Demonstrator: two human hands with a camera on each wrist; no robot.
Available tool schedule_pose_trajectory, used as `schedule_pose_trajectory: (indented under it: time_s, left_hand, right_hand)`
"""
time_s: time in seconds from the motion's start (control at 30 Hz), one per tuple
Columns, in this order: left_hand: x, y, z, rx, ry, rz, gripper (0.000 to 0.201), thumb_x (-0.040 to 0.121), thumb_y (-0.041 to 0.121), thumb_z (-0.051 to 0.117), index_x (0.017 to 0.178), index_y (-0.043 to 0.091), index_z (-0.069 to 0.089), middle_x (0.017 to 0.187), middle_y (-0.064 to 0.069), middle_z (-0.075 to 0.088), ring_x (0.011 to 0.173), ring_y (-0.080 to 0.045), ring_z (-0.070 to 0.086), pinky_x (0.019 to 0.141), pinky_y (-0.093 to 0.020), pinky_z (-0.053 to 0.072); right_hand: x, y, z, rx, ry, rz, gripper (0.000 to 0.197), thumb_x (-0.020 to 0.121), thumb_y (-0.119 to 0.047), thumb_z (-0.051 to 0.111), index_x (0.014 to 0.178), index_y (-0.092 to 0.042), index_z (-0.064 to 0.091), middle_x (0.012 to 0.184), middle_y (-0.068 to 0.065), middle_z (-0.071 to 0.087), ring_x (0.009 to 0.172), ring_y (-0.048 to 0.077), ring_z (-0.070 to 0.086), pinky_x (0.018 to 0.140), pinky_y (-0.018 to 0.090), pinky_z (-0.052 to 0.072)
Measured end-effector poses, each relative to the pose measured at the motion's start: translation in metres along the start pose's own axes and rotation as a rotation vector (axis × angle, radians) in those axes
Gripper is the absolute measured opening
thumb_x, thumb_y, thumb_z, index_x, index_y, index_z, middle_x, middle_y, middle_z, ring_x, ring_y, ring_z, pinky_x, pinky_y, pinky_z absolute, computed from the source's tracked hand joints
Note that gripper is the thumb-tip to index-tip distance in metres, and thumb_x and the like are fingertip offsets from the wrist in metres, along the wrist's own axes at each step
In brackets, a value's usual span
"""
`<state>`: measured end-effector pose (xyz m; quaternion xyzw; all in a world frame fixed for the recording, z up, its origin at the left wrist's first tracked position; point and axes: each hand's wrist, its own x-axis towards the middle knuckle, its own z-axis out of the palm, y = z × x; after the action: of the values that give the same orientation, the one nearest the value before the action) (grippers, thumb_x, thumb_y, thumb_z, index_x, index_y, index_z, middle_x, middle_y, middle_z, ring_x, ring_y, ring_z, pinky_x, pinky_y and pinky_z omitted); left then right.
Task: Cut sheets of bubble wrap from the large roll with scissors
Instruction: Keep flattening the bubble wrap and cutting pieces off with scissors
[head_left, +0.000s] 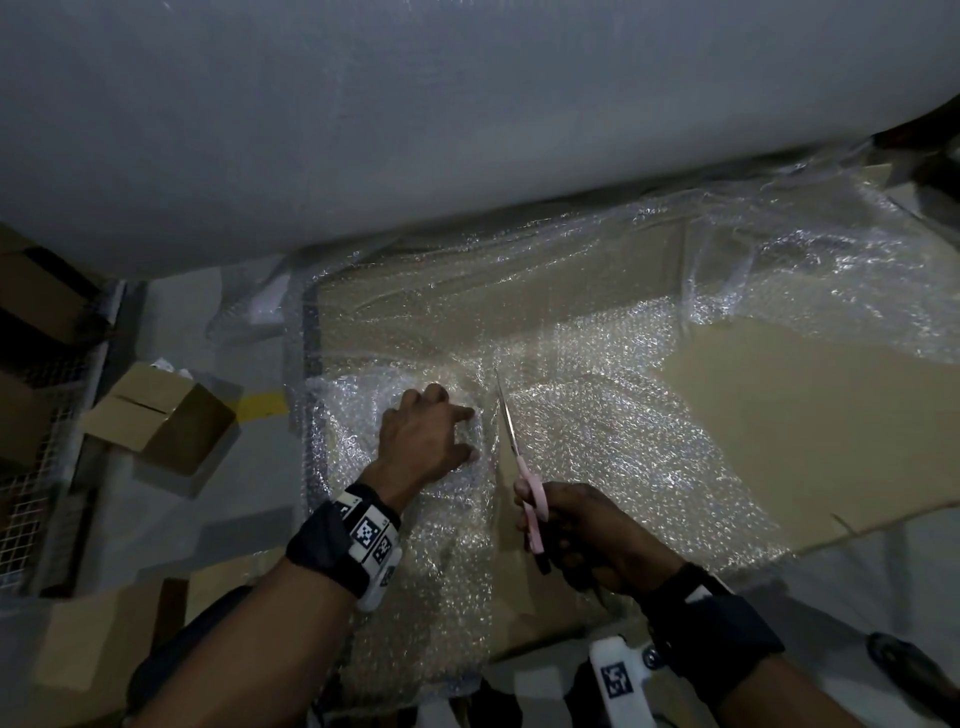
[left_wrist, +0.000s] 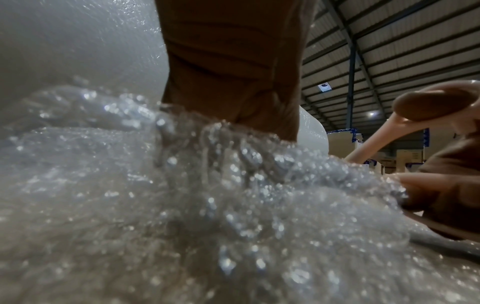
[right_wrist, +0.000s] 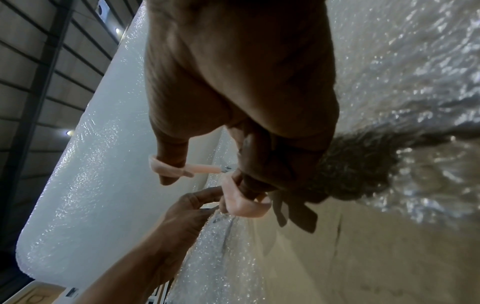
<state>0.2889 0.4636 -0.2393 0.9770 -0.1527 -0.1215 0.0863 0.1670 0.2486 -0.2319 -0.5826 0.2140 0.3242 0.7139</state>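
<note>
Your right hand grips the pink-handled steel scissors, fingers through the loops, blades in the clear bubble-wrap sheet on flat brown cardboard, your left hand pressing it spread-fingered, below the large white roll.

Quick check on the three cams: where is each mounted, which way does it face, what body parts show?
Head: on the head, looking down at the bubble wrap, scissors, both forearms.
Left wrist: low on the wrap, facing the big roll; left hand shows.
Right wrist: looks along the right hand at the pink handles.
Shared: every view shows the scissors and roll.
</note>
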Motion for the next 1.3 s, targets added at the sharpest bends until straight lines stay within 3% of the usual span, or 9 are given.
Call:
schedule_pose_trajectory:
  time_s: [0.2,0.4,0.57,0.7,0.83,0.93,1.07,1.2,1.3]
  left_hand:
    - [0.001,0.0,-0.001,-0.002,-0.006,-0.009,0.067,0.082,0.067,0.075,0.143,0.044,0.06,0.145,0.002,0.05,0.133,-0.029,0.043,0.105,-0.049,0.042]
    - [0.001,-0.001,-0.002,-0.012,-0.012,-0.006,0.065,0.082,0.067,0.075,0.141,0.044,0.061,0.145,0.002,0.05,0.133,-0.029,0.043,0.105,-0.05,0.042]
    - [0.0,-0.001,-0.002,-0.009,-0.01,-0.006,0.064,0.083,0.066,0.075,0.142,0.044,0.06,0.146,0.002,0.05,0.133,-0.029,0.044,0.105,-0.05,0.042]
    - [0.0,0.0,-0.002,-0.012,-0.009,-0.008,0.064,0.083,0.066,0.074,0.142,0.045,0.06,0.144,0.002,0.05,0.132,-0.028,0.044,0.105,-0.05,0.042]
    - [-0.001,0.001,-0.003,-0.007,-0.005,-0.007,0.064,0.083,0.065,0.074,0.142,0.045,0.06,0.144,0.001,0.05,0.132,-0.028,0.045,0.105,-0.05,0.043]
    - [-0.002,0.001,-0.003,-0.001,-0.006,-0.008,0.064,0.083,0.065,0.074,0.143,0.045,0.06,0.144,0.001,0.05,0.132,-0.029,0.045,0.104,-0.05,0.044]
    - [-0.002,0.002,-0.005,-0.006,-0.009,-0.01,0.064,0.084,0.065,0.074,0.143,0.045,0.059,0.145,0.001,0.049,0.134,-0.029,0.044,0.106,-0.05,0.043]
    - [-0.001,0.001,-0.006,-0.007,-0.024,-0.008,0.065,0.085,0.065,0.074,0.144,0.044,0.059,0.146,0.0,0.048,0.135,-0.029,0.043,0.107,-0.051,0.042]
    - [-0.001,0.002,-0.006,-0.005,-0.026,-0.009,0.064,0.085,0.065,0.073,0.144,0.044,0.059,0.147,-0.001,0.048,0.135,-0.03,0.043,0.107,-0.051,0.042]
  right_hand:
    - [0.007,-0.007,0.003,-0.007,0.03,0.007,0.058,0.064,-0.059,0.086,0.09,-0.008,0.072,0.069,0.017,0.057,0.042,0.019,0.036,0.04,0.019,0.019]
    - [0.008,-0.004,0.001,0.043,0.063,-0.047,0.012,0.098,-0.014,0.067,0.099,-0.002,0.073,0.067,0.014,0.066,0.04,0.02,0.049,0.037,0.017,0.029]
    - [0.01,0.002,0.0,0.017,0.068,-0.059,0.014,0.091,-0.021,0.075,0.097,-0.008,0.076,0.073,0.015,0.066,0.048,0.021,0.051,0.042,0.021,0.029]
    - [0.004,0.004,-0.003,0.063,0.008,-0.091,0.043,0.06,-0.028,0.097,0.092,-0.007,0.077,0.084,0.022,0.064,0.055,0.024,0.054,0.045,0.027,0.036]
    - [-0.009,0.003,-0.01,0.103,-0.05,-0.092,0.035,0.07,-0.024,0.092,0.093,-0.003,0.075,0.089,0.023,0.064,0.051,0.021,0.057,0.036,0.019,0.038]
    - [-0.011,0.006,-0.02,0.03,-0.072,-0.118,0.054,0.059,-0.043,0.098,0.095,-0.008,0.079,0.093,0.026,0.065,0.057,0.023,0.053,0.038,0.021,0.039]
    - [-0.014,0.009,-0.029,0.046,-0.062,-0.113,0.05,0.073,-0.029,0.086,0.106,0.006,0.074,0.091,0.029,0.063,0.054,0.024,0.057,0.037,0.021,0.039]
    - [-0.009,0.019,-0.033,0.046,-0.069,-0.111,0.052,0.073,-0.032,0.089,0.108,0.004,0.074,0.09,0.03,0.061,0.066,0.027,0.054,0.053,0.029,0.037]
    - [-0.01,0.02,-0.034,0.026,-0.074,-0.098,0.046,0.072,-0.031,0.091,0.103,0.0,0.075,0.081,0.024,0.064,0.06,0.025,0.055,0.053,0.028,0.041]
